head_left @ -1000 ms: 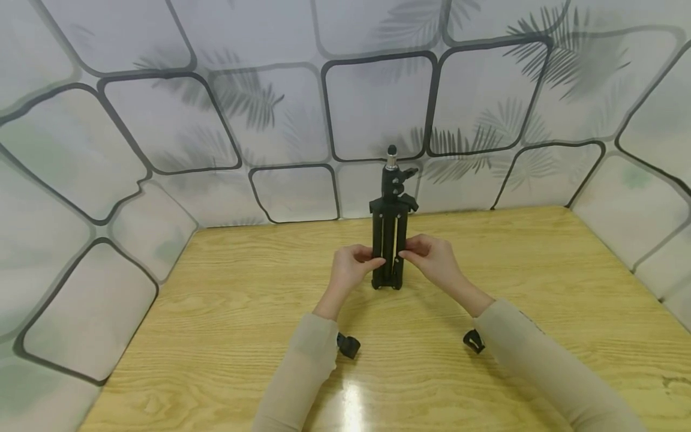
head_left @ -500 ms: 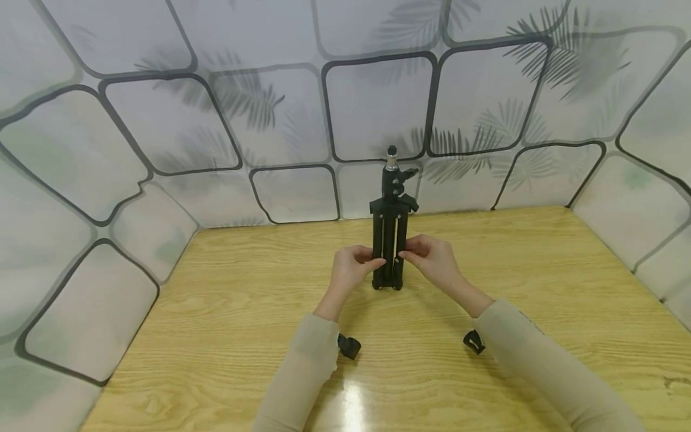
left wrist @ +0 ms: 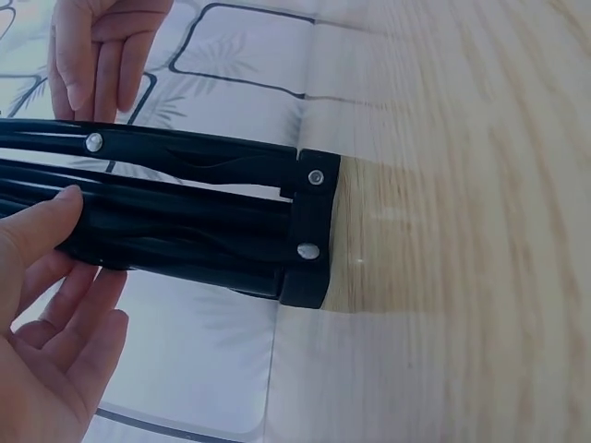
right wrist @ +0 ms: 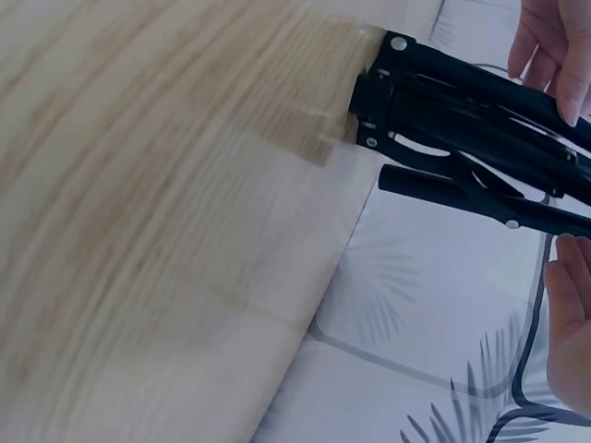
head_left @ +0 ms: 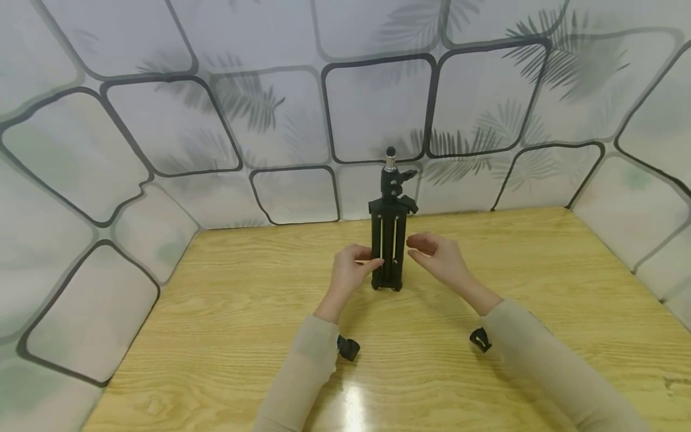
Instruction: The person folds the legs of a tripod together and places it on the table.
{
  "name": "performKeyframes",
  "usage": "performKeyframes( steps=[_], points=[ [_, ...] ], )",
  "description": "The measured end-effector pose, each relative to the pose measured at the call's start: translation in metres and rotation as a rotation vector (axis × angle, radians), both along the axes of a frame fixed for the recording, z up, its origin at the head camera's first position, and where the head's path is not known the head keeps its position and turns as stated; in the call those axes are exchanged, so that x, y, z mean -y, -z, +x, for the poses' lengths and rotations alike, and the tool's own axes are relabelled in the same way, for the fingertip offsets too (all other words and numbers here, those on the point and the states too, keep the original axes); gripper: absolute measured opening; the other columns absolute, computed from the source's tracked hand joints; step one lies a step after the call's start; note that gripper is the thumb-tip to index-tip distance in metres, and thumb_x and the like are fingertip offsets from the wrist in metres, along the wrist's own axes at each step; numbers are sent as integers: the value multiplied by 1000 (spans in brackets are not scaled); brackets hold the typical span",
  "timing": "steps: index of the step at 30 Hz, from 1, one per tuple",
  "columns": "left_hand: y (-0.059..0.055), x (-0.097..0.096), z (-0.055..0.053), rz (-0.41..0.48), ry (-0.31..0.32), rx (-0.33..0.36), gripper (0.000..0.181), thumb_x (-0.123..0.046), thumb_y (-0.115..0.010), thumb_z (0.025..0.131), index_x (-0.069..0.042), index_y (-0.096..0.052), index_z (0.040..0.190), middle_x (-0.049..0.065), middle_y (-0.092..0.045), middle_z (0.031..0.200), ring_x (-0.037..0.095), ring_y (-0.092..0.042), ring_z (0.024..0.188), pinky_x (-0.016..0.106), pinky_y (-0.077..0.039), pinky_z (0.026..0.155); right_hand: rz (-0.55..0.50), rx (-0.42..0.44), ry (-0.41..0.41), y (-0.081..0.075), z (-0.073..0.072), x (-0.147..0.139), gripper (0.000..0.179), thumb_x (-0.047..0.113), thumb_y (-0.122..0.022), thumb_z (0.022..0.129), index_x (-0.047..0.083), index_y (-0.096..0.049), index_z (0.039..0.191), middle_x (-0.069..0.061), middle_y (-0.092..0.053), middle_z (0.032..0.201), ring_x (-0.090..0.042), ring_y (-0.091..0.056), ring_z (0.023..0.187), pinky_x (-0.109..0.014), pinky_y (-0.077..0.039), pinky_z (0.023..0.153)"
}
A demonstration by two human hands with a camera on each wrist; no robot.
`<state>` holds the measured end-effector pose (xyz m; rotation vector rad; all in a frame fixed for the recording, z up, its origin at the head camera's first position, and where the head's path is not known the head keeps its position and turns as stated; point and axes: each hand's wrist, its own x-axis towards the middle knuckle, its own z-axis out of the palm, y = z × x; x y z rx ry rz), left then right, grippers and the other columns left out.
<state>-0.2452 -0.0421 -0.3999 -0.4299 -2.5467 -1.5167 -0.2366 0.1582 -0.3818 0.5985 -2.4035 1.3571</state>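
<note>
A folded black light stand point(head_left: 388, 240) stands upright on the wooden table, its silver-and-black tip point(head_left: 390, 157) pointing up. My left hand point(head_left: 352, 270) holds its left leg low down, thumb in front and fingers behind. On the other side my right hand point(head_left: 444, 264) hovers just off the right leg, fingers loosely bent and thumb apart, holding nothing. The left wrist view shows the stand's riveted foot end point(left wrist: 312, 217) on the table. In the right wrist view one leg point(right wrist: 443, 192) stands slightly away from the rest, and the right hand's fingertips are close to it.
The wooden table point(head_left: 227, 336) reaches back to a pale patterned cloth wall point(head_left: 294, 120), which also closes off both sides. Black wrist-worn pieces point(head_left: 348, 348) show beside the sleeves. A bright reflection lies on the tabletop near the front.
My right hand has let go of the right leg and moved slightly right. The left hand keeps its hold, and the stand has shifted very slightly left.
</note>
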Motion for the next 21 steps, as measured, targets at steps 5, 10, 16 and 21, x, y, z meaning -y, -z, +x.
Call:
performKeyframes(
  steps=[5,10,16,21],
  points=[
    [-1,3,-1,-57,0,-61,24,-20,-65,81,-3,-66,99,7,-62,93,18,-59,86,24,-49,69,-2,-3,35,-3,-3,-3,25,2,-66,78,-8,-61,100,-20,-63,94,-30,-62,85,-36,-49,73],
    [-2,4,-1,-79,19,-74,24,-17,-64,82,-1,-65,100,8,-63,94,19,-59,88,25,-49,70,-6,15,42,-1,-5,-3,28,4,-68,77,-8,-60,102,-20,-63,96,-30,-61,88,-36,-48,75],
    [-2,3,-3,-66,40,-73,20,-12,-61,84,1,-63,100,11,-63,95,21,-59,90,24,-49,71,-33,52,15,0,-7,0,31,6,-68,78,-9,-59,104,-22,-61,99,-33,-59,91,-36,-47,78],
    [-4,2,-5,-72,43,-80,19,-10,-58,86,2,-61,101,12,-62,96,21,-58,91,25,-48,73,-29,75,6,0,-9,3,32,9,-68,78,-8,-59,104,-22,-61,99,-32,-59,92,-36,-48,77]
  ],
)
